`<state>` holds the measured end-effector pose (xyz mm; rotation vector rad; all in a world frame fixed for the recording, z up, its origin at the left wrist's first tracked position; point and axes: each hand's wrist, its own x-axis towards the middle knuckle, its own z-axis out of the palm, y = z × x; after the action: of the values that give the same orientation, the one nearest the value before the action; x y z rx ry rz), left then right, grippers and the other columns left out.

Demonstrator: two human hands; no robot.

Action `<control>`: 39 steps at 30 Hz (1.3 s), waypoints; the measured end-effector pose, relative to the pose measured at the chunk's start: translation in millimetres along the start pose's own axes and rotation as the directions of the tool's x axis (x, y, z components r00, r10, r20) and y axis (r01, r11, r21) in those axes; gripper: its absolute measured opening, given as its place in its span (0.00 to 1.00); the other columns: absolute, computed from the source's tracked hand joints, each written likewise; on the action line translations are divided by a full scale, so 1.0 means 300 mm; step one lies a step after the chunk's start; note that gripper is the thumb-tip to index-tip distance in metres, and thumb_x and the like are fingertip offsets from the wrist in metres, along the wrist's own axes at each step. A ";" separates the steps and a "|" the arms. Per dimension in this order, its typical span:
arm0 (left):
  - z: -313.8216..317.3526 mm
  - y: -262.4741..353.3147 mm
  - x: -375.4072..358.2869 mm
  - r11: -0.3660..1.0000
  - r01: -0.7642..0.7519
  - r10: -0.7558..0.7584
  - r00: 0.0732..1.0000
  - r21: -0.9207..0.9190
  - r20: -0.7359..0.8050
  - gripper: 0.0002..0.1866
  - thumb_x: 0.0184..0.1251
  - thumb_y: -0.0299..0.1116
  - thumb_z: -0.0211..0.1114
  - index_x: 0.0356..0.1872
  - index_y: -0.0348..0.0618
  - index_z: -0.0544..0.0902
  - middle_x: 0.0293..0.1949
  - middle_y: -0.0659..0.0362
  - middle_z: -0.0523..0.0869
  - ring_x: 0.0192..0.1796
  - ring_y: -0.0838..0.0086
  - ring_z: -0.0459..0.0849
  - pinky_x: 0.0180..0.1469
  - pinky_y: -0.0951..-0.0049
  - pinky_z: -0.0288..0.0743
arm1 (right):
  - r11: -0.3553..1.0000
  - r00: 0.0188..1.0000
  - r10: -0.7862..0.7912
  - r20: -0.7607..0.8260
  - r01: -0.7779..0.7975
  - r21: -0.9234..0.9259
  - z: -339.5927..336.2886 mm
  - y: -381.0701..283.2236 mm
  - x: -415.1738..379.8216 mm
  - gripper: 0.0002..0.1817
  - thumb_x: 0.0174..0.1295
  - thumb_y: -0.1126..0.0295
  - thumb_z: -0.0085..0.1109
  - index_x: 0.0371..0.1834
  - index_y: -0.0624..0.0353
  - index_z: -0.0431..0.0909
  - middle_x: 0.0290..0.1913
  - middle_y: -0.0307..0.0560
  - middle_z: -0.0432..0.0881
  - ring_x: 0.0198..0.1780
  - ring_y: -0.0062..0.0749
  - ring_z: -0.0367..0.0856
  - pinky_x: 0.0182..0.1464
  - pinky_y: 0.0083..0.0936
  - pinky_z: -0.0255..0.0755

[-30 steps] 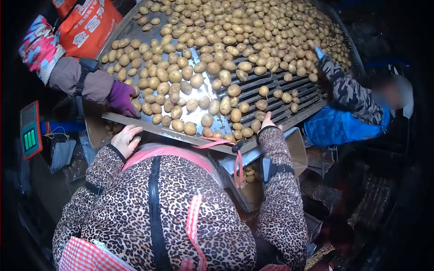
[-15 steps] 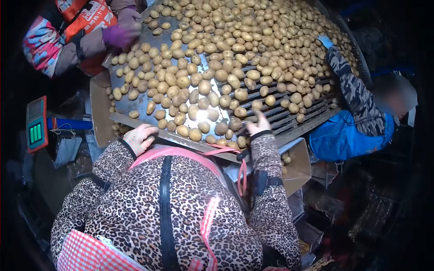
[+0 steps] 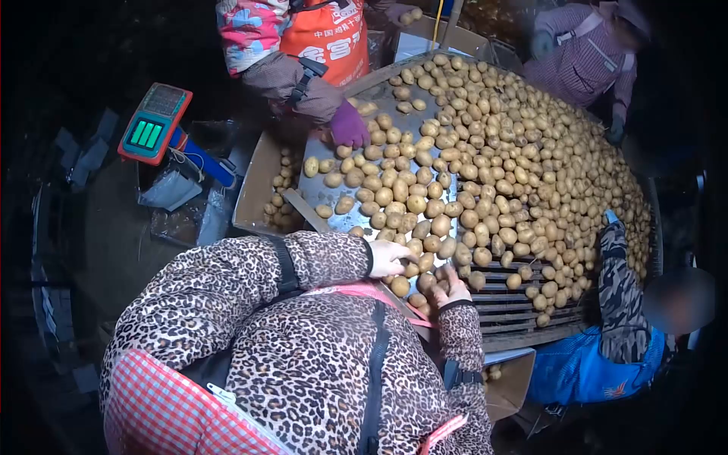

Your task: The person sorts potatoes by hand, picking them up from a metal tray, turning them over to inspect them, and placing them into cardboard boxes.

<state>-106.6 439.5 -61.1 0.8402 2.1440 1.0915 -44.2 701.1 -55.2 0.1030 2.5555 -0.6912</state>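
Many yellow-brown potatoes (image 3: 417,203) cover a sloping metal sorting table. My left hand (image 3: 389,258) reaches across its near end, with fingers curled down over a potato (image 3: 412,269) beside the edge. Just to its right, my right hand (image 3: 453,290) is among the potatoes at the same corner. Its thumb and forefinger are apart, close to a potato (image 3: 428,282).
A cardboard box (image 3: 254,186) with potatoes stands left of the table; another box (image 3: 509,383) is at the right. A scale display (image 3: 152,125) stands at upper left. Co-workers' hands include a purple glove (image 3: 349,125) and a blue glove (image 3: 611,217). Metal slats (image 3: 504,303) show at right.
My view has turned left. My left hand has moved from the table's edge onto the potatoes, close to my right hand. A co-worker in a striped top now shows at the far side.
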 end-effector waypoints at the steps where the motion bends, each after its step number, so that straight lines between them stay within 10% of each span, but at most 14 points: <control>1: -0.022 0.093 -0.002 0.991 0.130 -0.128 0.990 -0.045 0.053 0.29 0.63 0.39 0.59 0.67 0.51 0.70 0.47 0.48 0.84 0.46 0.59 0.85 0.49 0.63 0.78 | 0.865 0.949 -0.076 -0.305 0.215 0.453 0.138 0.123 0.056 0.40 0.58 0.49 0.63 0.69 0.58 0.60 0.50 0.57 0.79 0.45 0.43 0.83 0.54 0.38 0.77; 3: -0.034 0.161 0.018 0.939 0.213 -0.171 0.970 -0.271 0.170 0.43 0.56 0.44 0.67 0.73 0.47 0.60 0.49 0.44 0.83 0.49 0.58 0.84 0.51 0.61 0.77 | 0.665 0.927 -0.120 -0.356 0.342 0.664 0.123 0.047 0.033 0.41 0.59 0.40 0.59 0.64 0.61 0.61 0.51 0.58 0.76 0.48 0.41 0.81 0.52 0.37 0.78; 6: -0.046 0.249 0.012 0.974 -0.080 0.066 0.995 -0.211 -0.074 0.46 0.46 0.49 0.73 0.69 0.44 0.67 0.56 0.41 0.77 0.61 0.52 0.75 0.63 0.58 0.70 | 0.315 0.920 -0.043 -0.390 0.383 0.868 0.101 -0.122 0.002 0.42 0.61 0.34 0.55 0.60 0.63 0.62 0.55 0.58 0.73 0.53 0.42 0.79 0.52 0.37 0.79; 8: -0.087 0.272 0.019 0.974 -0.202 0.176 0.960 -0.103 -0.220 0.36 0.48 0.40 0.72 0.63 0.45 0.74 0.56 0.45 0.77 0.62 0.53 0.75 0.65 0.59 0.69 | -0.035 0.931 -0.304 -0.201 0.200 0.979 0.022 -0.226 -0.034 0.43 0.60 0.41 0.62 0.71 0.52 0.56 0.65 0.54 0.68 0.66 0.46 0.70 0.62 0.46 0.73; 12: -0.114 0.283 -0.001 0.908 -0.417 0.398 0.830 0.039 -0.391 0.30 0.51 0.35 0.71 0.58 0.42 0.77 0.56 0.50 0.79 0.62 0.58 0.76 0.65 0.61 0.69 | 0.038 0.852 -0.124 -0.508 0.515 0.856 0.018 -0.300 -0.100 0.49 0.52 0.59 0.76 0.72 0.57 0.52 0.67 0.53 0.66 0.66 0.42 0.69 0.66 0.42 0.69; 14: -0.137 0.327 -0.038 0.938 -0.257 0.162 0.918 -0.231 -0.363 0.31 0.47 0.30 0.73 0.57 0.39 0.76 0.54 0.50 0.80 0.59 0.61 0.79 0.62 0.65 0.72 | 0.070 0.796 -0.134 -0.591 0.602 0.795 -0.019 -0.339 -0.122 0.51 0.53 0.57 0.76 0.72 0.60 0.50 0.67 0.54 0.64 0.65 0.42 0.70 0.66 0.41 0.69; 17: -0.175 0.351 -0.039 0.939 -0.293 0.195 0.886 -0.179 -0.421 0.30 0.46 0.28 0.73 0.55 0.38 0.76 0.51 0.51 0.81 0.55 0.62 0.81 0.58 0.66 0.74 | 0.166 0.903 -0.073 -0.423 0.429 0.888 -0.086 -0.353 -0.168 0.52 0.51 0.58 0.77 0.72 0.60 0.50 0.68 0.57 0.64 0.62 0.45 0.74 0.64 0.41 0.70; 20: -0.170 0.343 -0.003 0.890 -0.444 0.455 0.843 0.107 -0.287 0.33 0.46 0.30 0.74 0.59 0.42 0.76 0.51 0.50 0.80 0.54 0.56 0.80 0.58 0.62 0.74 | 0.800 0.837 -0.098 -0.538 0.388 0.458 -0.186 -0.360 -0.191 0.42 0.60 0.34 0.56 0.56 0.68 0.69 0.52 0.60 0.77 0.53 0.42 0.80 0.55 0.35 0.75; 22: -0.153 0.350 0.013 0.888 -0.441 0.459 0.870 0.132 -0.182 0.36 0.45 0.33 0.76 0.61 0.45 0.75 0.53 0.50 0.79 0.55 0.54 0.79 0.57 0.59 0.74 | 0.903 0.886 -0.002 -0.463 0.201 0.379 -0.192 -0.321 -0.186 0.35 0.66 0.38 0.50 0.48 0.67 0.72 0.42 0.59 0.81 0.42 0.42 0.83 0.47 0.35 0.77; 25: -0.136 0.342 0.028 0.885 -0.435 0.460 0.873 0.168 -0.163 0.37 0.45 0.32 0.77 0.62 0.45 0.75 0.51 0.49 0.81 0.53 0.52 0.80 0.55 0.59 0.75 | 0.938 0.821 -0.338 -0.459 0.253 -0.238 -0.204 -0.305 -0.170 0.28 0.67 0.45 0.52 0.48 0.66 0.75 0.47 0.64 0.79 0.44 0.53 0.83 0.42 0.38 0.78; 26: -0.142 0.344 0.020 0.885 -0.426 0.456 0.874 0.186 -0.169 0.37 0.44 0.32 0.77 0.61 0.45 0.75 0.50 0.49 0.81 0.53 0.52 0.80 0.54 0.59 0.75 | 0.965 0.851 -0.135 -0.508 0.230 0.129 -0.191 -0.321 -0.160 0.23 0.69 0.51 0.49 0.44 0.65 0.76 0.42 0.63 0.80 0.40 0.52 0.83 0.40 0.38 0.77; 30: -0.163 0.310 0.028 0.789 -0.549 0.604 0.774 0.276 -0.189 0.36 0.43 0.31 0.77 0.60 0.44 0.75 0.46 0.48 0.83 0.46 0.50 0.82 0.48 0.60 0.77 | 0.602 0.870 0.074 -0.488 0.351 0.717 -0.166 -0.363 -0.093 0.21 0.74 0.56 0.41 0.40 0.65 0.77 0.35 0.53 0.83 0.37 0.37 0.82 0.37 0.34 0.76; 34: -0.186 0.289 0.068 0.706 -0.654 0.705 0.684 0.271 -0.185 0.34 0.40 0.23 0.74 0.57 0.46 0.77 0.44 0.48 0.84 0.41 0.51 0.84 0.44 0.61 0.78 | -0.372 0.977 0.191 0.092 -0.015 0.928 -0.109 -0.307 -0.055 0.19 0.74 0.61 0.43 0.53 0.67 0.74 0.44 0.49 0.82 0.40 0.35 0.84 0.40 0.26 0.81; 39: -0.187 0.247 0.071 0.720 -0.667 0.693 0.684 0.191 -0.228 0.31 0.41 0.21 0.73 0.53 0.47 0.77 0.37 0.51 0.83 0.42 0.53 0.83 0.41 0.62 0.77 | 0.595 0.910 0.036 -0.414 0.313 0.740 -0.160 -0.420 -0.157 0.31 0.65 0.41 0.56 0.46 0.63 0.73 0.40 0.49 0.79 0.44 0.28 0.77 0.48 0.27 0.74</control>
<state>-141.2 463.3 24.6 1.7193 2.1592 1.5580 -48.3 617.6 60.8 0.3673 2.3816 -2.0439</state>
